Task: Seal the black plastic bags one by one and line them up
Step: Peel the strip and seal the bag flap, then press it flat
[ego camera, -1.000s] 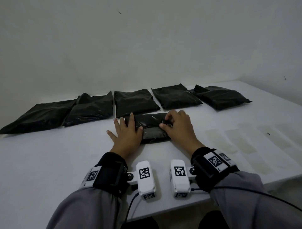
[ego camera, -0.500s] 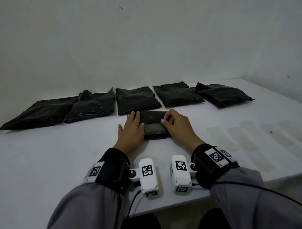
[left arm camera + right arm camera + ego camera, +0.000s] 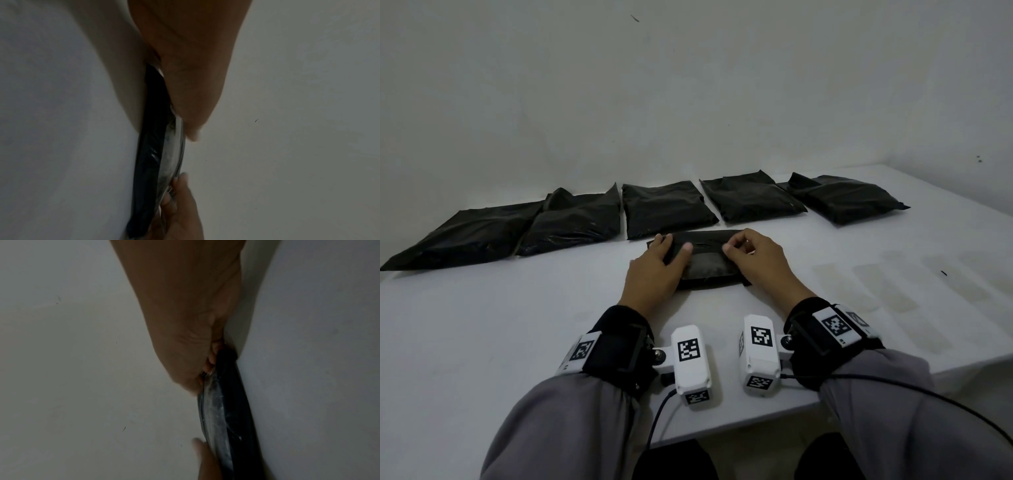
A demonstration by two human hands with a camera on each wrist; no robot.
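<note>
Both hands slid inward along sixth bag (image 3: 707, 265). Left hand (image 3: 657, 270) presses flat; right hand (image 3: 755, 262) pinches its flap. Five bags (image 3: 666, 210) line table (image 3: 482, 335) rear.

Small black plastic bag (image 3: 705, 263) lies flat on white tabletop (image 3: 482, 325), mid-depth, flap folded over. Left hand (image 3: 657, 270) presses flat on bag's left end; right hand (image 3: 756, 263) pinches flap at right end. Five black plastic bags (image 3: 667, 209) in row along tabletop's far edge. Pale strips (image 3: 866, 284) near right edge.
</note>
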